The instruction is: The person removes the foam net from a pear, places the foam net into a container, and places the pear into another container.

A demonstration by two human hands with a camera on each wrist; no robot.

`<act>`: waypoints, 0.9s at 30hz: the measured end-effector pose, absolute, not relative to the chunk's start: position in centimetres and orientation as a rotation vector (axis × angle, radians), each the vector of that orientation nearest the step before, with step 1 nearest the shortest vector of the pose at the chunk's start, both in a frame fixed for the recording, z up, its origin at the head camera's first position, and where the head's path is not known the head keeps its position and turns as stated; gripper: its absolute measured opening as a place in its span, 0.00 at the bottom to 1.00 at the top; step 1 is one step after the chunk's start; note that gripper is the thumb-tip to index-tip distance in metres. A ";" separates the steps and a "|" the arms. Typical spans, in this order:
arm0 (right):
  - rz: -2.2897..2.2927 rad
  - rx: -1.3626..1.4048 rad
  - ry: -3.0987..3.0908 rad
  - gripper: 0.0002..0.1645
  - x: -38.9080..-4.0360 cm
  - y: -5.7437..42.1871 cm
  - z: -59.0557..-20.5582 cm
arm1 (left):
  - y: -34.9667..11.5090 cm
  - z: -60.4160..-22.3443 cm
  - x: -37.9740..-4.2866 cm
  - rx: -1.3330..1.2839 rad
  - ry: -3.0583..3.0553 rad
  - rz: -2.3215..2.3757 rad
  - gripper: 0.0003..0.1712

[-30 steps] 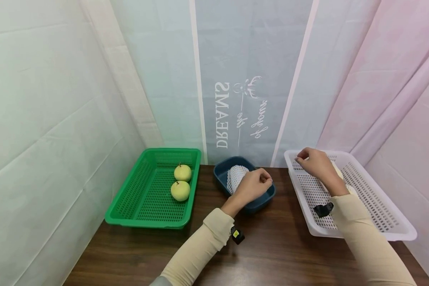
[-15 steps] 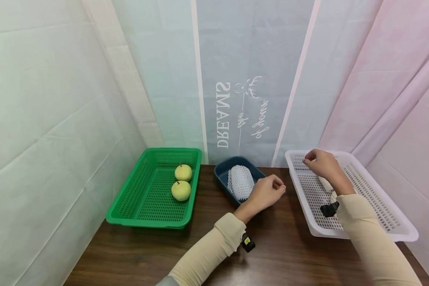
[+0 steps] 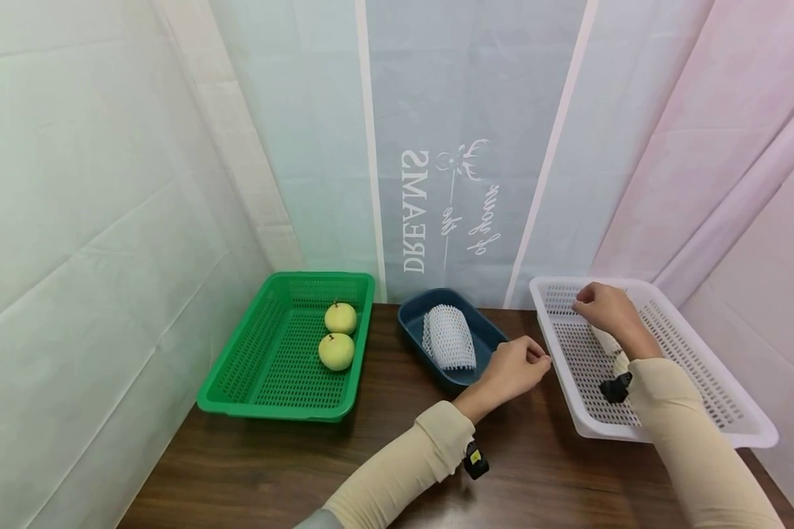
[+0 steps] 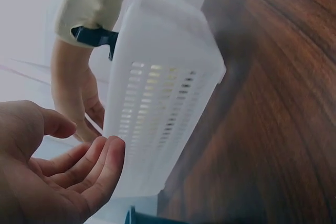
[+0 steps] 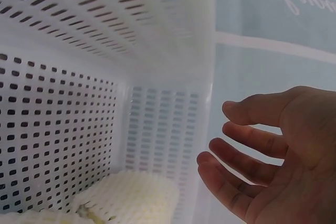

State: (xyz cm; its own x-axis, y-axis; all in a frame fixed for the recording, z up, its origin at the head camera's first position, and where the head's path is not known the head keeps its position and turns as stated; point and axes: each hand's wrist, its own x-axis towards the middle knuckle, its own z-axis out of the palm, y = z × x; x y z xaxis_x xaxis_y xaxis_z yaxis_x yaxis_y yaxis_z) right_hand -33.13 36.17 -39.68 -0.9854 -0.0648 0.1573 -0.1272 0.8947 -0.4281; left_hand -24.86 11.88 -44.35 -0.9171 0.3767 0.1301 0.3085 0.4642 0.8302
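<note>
My left hand [image 3: 512, 371] is held over the right end of a small dark blue tray [image 3: 488, 334], near the white basket. Its fingers bend loosely around nothing, as the left wrist view confirms. Above the far left part of the white plastic basket [image 3: 559, 353] hovers my right hand [image 3: 610, 312], loosely curved with nothing in its grasp. Beneath it lie yellowish fruits in white foam nets [image 5: 136, 195], partly hidden by hand and wrist in the head view. White foam net sleeves [image 3: 451, 338] lie in the blue tray.
On the left stands a green plastic basket [image 3: 238, 367] with two yellow pears, one pear [image 3: 340, 319] behind the other pear [image 3: 336, 352]. All containers rest on a dark wooden table [image 3: 397, 426]. Printed curtains [image 3: 450, 88] hang close behind and at the sides.
My left hand has moved right and toward me, off the foam nets, toward the white basket. My right hand has shifted slightly right and nearer. The fruits and containers stay put.
</note>
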 end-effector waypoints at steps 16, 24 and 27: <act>0.642 0.010 -2.981 0.34 -33.5 38.2 -41.3 | 13.9 -44.8 -23.2 0.488 2.567 1.408 0.12; 0.679 -0.117 -2.985 0.37 -33.5 39.2 -42.1 | 14.7 -45.4 -22.8 0.447 2.530 1.428 0.12; 0.683 -0.164 -2.984 0.40 -33.5 39.6 -42.5 | 15.0 -45.4 -22.8 0.437 2.538 1.426 0.11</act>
State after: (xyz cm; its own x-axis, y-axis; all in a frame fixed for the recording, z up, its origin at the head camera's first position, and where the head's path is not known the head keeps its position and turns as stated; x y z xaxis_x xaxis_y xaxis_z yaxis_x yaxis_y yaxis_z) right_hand -33.48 39.62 -42.51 -0.9915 0.1206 0.0498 0.0869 0.8952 -0.4372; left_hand -22.79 14.96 -45.44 -0.9368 0.3489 -0.0270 0.1585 0.4918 0.8561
